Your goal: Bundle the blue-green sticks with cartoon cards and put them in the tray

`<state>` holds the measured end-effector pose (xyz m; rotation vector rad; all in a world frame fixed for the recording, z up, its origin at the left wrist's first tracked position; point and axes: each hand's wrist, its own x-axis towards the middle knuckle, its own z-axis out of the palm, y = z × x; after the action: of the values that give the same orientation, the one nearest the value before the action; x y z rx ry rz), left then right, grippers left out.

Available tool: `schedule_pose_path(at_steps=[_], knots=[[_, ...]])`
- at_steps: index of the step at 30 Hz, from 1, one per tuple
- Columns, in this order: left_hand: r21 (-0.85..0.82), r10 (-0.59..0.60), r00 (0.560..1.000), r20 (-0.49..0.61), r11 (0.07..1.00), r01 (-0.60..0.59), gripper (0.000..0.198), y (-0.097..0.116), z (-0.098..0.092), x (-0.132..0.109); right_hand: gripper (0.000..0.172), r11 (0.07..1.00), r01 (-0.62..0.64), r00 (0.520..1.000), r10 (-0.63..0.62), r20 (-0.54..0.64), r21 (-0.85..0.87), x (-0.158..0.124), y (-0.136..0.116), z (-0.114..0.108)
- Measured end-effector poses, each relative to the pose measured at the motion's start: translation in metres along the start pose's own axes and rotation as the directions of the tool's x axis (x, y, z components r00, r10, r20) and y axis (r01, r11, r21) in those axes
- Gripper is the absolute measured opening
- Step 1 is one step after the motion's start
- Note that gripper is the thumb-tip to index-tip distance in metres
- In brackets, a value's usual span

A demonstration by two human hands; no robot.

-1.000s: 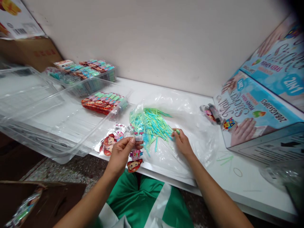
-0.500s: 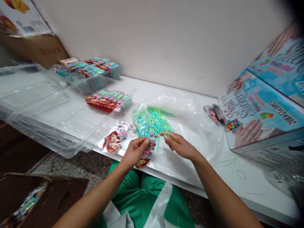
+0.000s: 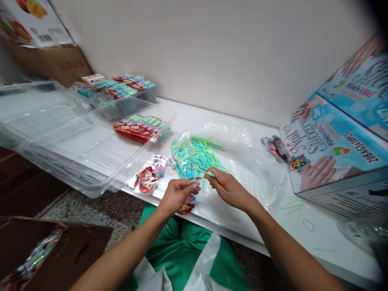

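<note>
My left hand (image 3: 179, 195) is closed on the upper edge of a small packet (image 3: 186, 207) printed with a red-haired cartoon figure, which hangs below the fingers. Beside it, my right hand (image 3: 222, 185) pinches a thin green strip (image 3: 209, 173) close to the packet's top; the fingertips of both hands nearly meet. Behind them a heap of thin green and blue strips (image 3: 197, 157) lies partly inside a clear plastic bag (image 3: 251, 161). Left of my left hand, another cartoon packet (image 3: 147, 180) rests on the white table (image 3: 266, 238) near its front edge.
A large clear plastic tray (image 3: 100, 178) stands at left, with rows of red packets (image 3: 139, 128) near its right end. Filled packs (image 3: 121, 87) stand behind. At right are a blue printed carton (image 3: 333, 141), dark small packs (image 3: 275, 148) and a rubber band (image 3: 308, 224). An open cardboard box (image 3: 81, 250) sits lower left.
My left hand has turned slightly and risen towards my right hand, bringing the packet's top edge against the green strip. The view has shifted slightly.
</note>
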<state>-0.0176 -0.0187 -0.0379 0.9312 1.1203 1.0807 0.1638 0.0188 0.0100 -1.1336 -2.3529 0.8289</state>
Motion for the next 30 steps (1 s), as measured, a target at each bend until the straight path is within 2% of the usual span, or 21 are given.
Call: schedule_pose_path(at_steps=[4,7,10,13,17,19,21,24,26,28,30], knots=[[0.045,0.029,0.999,-0.041,0.999,-0.027,0.023,0.004,-0.003,-0.001,0.023,0.995,0.016,0.997,-0.009,0.071,-0.095,-0.001,-0.005,-0.008],[0.086,0.047,0.998,-0.050,0.995,-0.043,0.024,0.006,-0.004,-0.002,0.022,0.995,0.026,0.987,-0.011,0.161,-0.091,-0.002,-0.010,-0.011],[0.199,0.101,0.994,-0.045,0.976,-0.090,0.026,0.005,-0.005,-0.005,0.029,0.997,0.045,0.978,-0.031,0.204,-0.065,-0.002,-0.014,-0.012],[0.366,0.217,0.975,-0.040,0.911,-0.187,0.028,0.005,-0.007,-0.008,0.035,0.996,0.069,0.973,-0.055,0.222,-0.055,-0.001,-0.017,-0.011],[0.539,0.349,0.937,0.004,0.789,-0.296,0.025,0.007,-0.010,-0.011,0.028,0.991,0.088,0.953,-0.054,0.300,-0.100,0.002,-0.021,-0.012],[0.616,0.405,0.914,0.036,0.711,-0.339,0.023,0.008,-0.013,-0.012,0.024,0.989,0.095,0.939,-0.052,0.341,-0.110,0.002,-0.023,-0.012],[0.701,0.464,0.880,0.099,0.595,-0.392,0.021,0.008,-0.016,-0.013,0.021,0.991,0.092,0.930,-0.050,0.363,-0.101,0.003,-0.024,-0.011],[0.817,0.536,0.809,0.240,0.338,-0.467,0.020,0.007,-0.019,-0.014,0.025,0.991,0.070,0.936,-0.027,0.351,-0.110,0.003,-0.019,-0.007],[0.858,0.537,0.776,0.331,0.172,-0.484,0.021,0.007,-0.017,-0.016,0.035,0.993,0.054,0.948,-0.017,0.316,-0.107,0.002,-0.012,-0.002],[0.874,0.477,0.779,0.406,0.044,-0.483,0.022,0.007,-0.012,-0.018,0.047,0.996,0.047,0.959,-0.023,0.284,-0.078,0.002,-0.006,0.004],[0.883,0.387,0.809,0.442,-0.027,-0.469,0.021,0.007,-0.005,-0.020,0.056,0.999,0.035,0.965,-0.024,0.260,-0.035,0.003,-0.003,0.009]])
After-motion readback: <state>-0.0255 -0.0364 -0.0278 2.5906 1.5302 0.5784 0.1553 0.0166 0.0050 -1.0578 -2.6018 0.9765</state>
